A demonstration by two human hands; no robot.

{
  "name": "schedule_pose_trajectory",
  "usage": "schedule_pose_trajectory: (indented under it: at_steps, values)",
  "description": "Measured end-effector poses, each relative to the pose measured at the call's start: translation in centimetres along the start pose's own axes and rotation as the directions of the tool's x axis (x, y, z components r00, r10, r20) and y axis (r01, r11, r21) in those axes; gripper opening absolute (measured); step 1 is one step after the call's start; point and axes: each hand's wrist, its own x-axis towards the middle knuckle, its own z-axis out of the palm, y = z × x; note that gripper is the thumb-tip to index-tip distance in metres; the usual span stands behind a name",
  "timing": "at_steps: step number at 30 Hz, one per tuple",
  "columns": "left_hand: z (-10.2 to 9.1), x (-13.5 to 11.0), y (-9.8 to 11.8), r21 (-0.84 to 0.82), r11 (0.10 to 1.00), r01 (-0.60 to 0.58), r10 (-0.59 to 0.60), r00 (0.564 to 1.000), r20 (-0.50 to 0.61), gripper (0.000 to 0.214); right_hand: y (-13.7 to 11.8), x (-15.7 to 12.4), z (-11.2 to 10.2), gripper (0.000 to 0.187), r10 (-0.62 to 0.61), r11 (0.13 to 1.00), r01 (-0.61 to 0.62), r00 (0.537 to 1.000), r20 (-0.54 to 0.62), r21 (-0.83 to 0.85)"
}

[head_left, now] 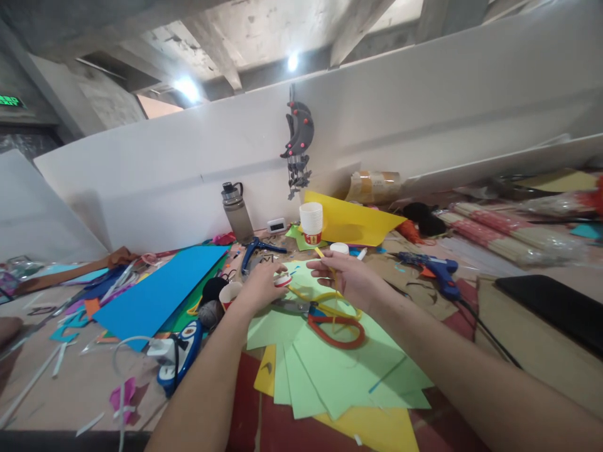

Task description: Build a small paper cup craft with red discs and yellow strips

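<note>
My left hand [262, 284] is closed round a small white and red roll of tape [282, 280], held above the light green paper sheets [330, 364]. My right hand [351, 276] pinches a narrow yellow paper strip [325, 267] that curls down toward the table. Both hands hover close together over the green sheets. Red-handled scissors [334, 323] lie on the paper just below the hands.
A blue sheet [160, 289] lies left, a yellow sheet [353, 220] at the back. A stack of paper cups [311, 223], a grey bottle [237, 213], blue pliers [257, 249], a blue glue gun [436, 267] and bundled sticks [509, 235] surround the work spot. A white wall panel [377, 125] stands behind.
</note>
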Motion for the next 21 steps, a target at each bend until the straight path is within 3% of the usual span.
schedule_pose_trajectory:
  at_steps: [3, 6, 9, 11, 13, 15, 18, 21]
  values:
    - [-0.3, -0.1, 0.2, 0.006, 1.000, 0.000, 0.000, 0.999, 0.051, 0.042, 0.2, 0.2, -0.3, 0.015, -0.013, 1.000, 0.014, 1.000, 0.010, -0.011]
    - [-0.8, -0.1, 0.9, -0.028, 0.999, -0.020, 0.019, 1.000, -0.019, 0.044, 0.6, 0.5, -0.5, 0.018, -0.063, 0.995, 0.064, 0.998, 0.010, -0.080]
    - [-1.7, -0.1, 2.6, -0.140, 0.989, -0.041, 0.016, 0.984, -0.179, 0.033, 0.6, 0.4, -0.1, 0.023, -0.226, 0.957, 0.227, 0.974, 0.025, -0.181]
    - [-2.4, -0.3, 4.0, -0.305, 0.952, -0.010, -0.059, 0.974, -0.217, 0.029, 0.6, 0.2, 0.6, 0.028, -0.361, 0.908, 0.364, 0.931, 0.054, -0.206]
    - [-2.8, -0.5, 5.3, -0.520, 0.854, 0.006, -0.102, 0.983, -0.155, 0.033, 0.4, -0.1, 1.4, 0.034, -0.429, 0.878, 0.435, 0.900, 0.074, -0.202]
    - [-3.0, -0.8, 6.2, -0.654, 0.756, 0.024, -0.099, 0.992, -0.078, 0.034, 0.4, -0.3, 2.2, 0.039, -0.421, 0.882, 0.428, 0.904, 0.078, -0.200]
    - [-3.0, -0.9, 6.9, -0.747, 0.663, 0.051, -0.050, 0.998, 0.023, 0.036, 0.5, -0.3, 2.9, 0.044, -0.407, 0.886, 0.408, 0.912, 0.053, -0.219]
    - [-2.5, -0.8, 6.9, -0.785, 0.616, 0.072, -0.055, 0.997, 0.048, 0.037, 0.7, -0.2, 3.1, 0.044, -0.400, 0.875, 0.402, 0.914, 0.063, -0.272]
